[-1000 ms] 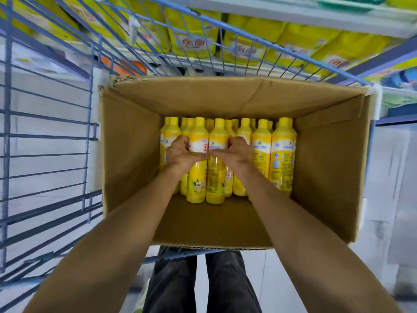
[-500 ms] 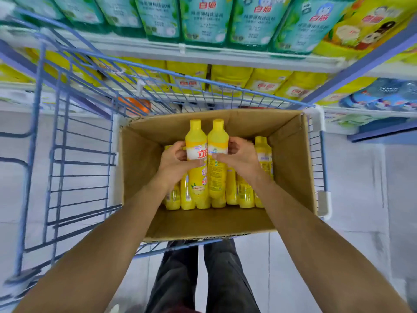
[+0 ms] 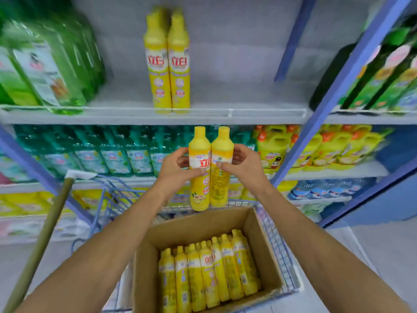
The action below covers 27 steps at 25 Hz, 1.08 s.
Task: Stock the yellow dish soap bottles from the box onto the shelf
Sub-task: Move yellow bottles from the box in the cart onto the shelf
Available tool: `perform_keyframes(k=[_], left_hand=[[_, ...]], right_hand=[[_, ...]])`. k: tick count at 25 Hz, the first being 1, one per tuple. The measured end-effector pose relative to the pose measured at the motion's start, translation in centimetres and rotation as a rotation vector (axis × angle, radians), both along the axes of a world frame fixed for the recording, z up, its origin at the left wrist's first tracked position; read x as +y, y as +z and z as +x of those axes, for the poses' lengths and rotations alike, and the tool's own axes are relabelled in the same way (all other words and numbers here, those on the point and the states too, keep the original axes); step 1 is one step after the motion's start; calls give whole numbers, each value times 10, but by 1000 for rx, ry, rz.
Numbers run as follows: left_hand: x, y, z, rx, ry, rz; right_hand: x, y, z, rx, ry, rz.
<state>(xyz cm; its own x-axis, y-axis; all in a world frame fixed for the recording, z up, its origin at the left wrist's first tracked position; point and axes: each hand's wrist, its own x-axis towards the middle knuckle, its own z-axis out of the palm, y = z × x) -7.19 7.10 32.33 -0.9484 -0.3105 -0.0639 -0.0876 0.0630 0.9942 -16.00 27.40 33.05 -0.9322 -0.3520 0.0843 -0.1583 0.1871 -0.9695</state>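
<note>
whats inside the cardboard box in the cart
The cardboard box holds upright yellow dish soap bottles, packed in rows, caps up. Front bottles cover those behind, so the count is unclear; the floor beneath them is hidden.

Above the open box (image 3: pixel 259 236) of yellow bottles (image 3: pixel 209 274), the left hand (image 3: pixel 178 170) and right hand (image 3: pixel 242 164) each grip an upright bottle, the left-hand bottle (image 3: pixel 199 190) touching the right-hand bottle (image 3: pixel 220 188), below two standing on the shelf (image 3: pixel 248 114).
</note>
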Motion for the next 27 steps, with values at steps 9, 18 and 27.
perform_keyframes(k=[9, 18, 27], left_hand=[[2, 166, -100, 339, 109, -176], [11, 175, -214, 365, 347, -275], [19, 109, -243, 385, 379, -149]], right_hand=[[-17, 161, -104, 287, 14, -214], [-43, 171, -229, 331, 25, -265], [-47, 112, -256, 197, 48, -317]])
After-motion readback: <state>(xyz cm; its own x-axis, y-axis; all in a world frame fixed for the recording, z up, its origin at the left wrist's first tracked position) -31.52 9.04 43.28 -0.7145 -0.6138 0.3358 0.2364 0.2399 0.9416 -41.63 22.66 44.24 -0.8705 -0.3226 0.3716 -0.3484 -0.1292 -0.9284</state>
